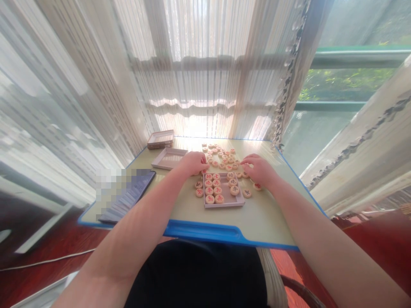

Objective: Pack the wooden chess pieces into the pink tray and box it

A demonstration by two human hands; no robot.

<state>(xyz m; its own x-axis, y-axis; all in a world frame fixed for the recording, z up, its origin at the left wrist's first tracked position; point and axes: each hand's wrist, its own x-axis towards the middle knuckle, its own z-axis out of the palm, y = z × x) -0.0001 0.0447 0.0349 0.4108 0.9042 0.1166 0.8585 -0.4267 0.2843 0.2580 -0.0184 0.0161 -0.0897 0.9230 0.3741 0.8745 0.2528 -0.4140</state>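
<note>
Shallow pale rectangular box (224, 206) part-filled; loose cream round discs (247, 193) outstanding. Left hand (195, 162), right hand (257, 168): fingers part-curled (hold indeterminable).

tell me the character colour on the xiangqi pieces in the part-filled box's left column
Red; those xiangqi pieces show best in the head view.

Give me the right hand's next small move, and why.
Probably, the right hand should set the dark-marked loose piece just right of the box into the box's near right corner. That corner looks bare: the rightmost column shows three pieces, while the two left columns show four each, and this piece lies close by.
</note>
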